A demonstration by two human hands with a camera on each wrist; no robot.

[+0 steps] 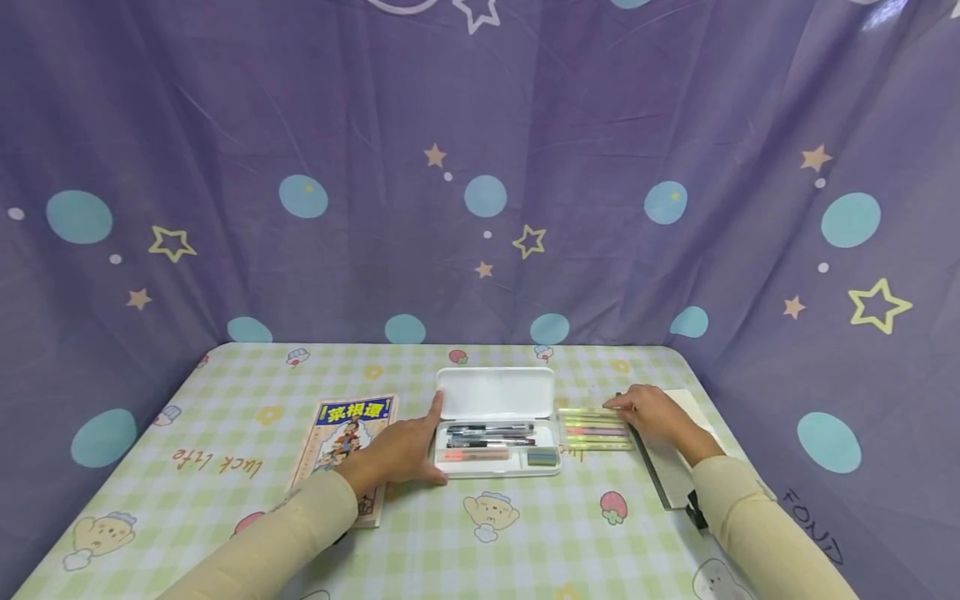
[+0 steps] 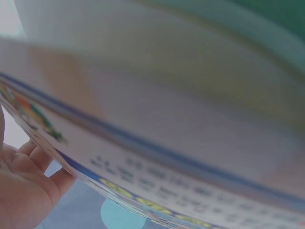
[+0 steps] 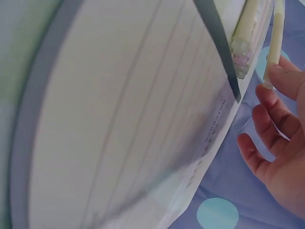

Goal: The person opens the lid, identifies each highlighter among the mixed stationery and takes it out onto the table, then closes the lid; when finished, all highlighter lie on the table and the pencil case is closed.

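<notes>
A white pencil case (image 1: 495, 393) lies with its lid up, several pens (image 1: 491, 442), a pinkish marker (image 1: 476, 455) and a small greenish block (image 1: 542, 457) inside. My left hand (image 1: 405, 448) touches its left side, thumb and forefinger spread along the edge. To the case's right is a clear pack of pastel highlighters (image 1: 596, 432). Above the pack's right end, my right hand (image 1: 654, 414) pinches a pale yellow highlighter (image 3: 276, 40) by one end between thumb and forefinger. The other fingers of that hand are loosely bent.
An illustrated book (image 1: 358, 412) lies under the left forearm. Beneath the right hand sits an open lined notebook (image 3: 119, 119) with a dark strap (image 3: 219, 47) across it. A checked cloth (image 1: 540, 542) covers the table, and a purple curtain (image 1: 375, 275) hangs behind.
</notes>
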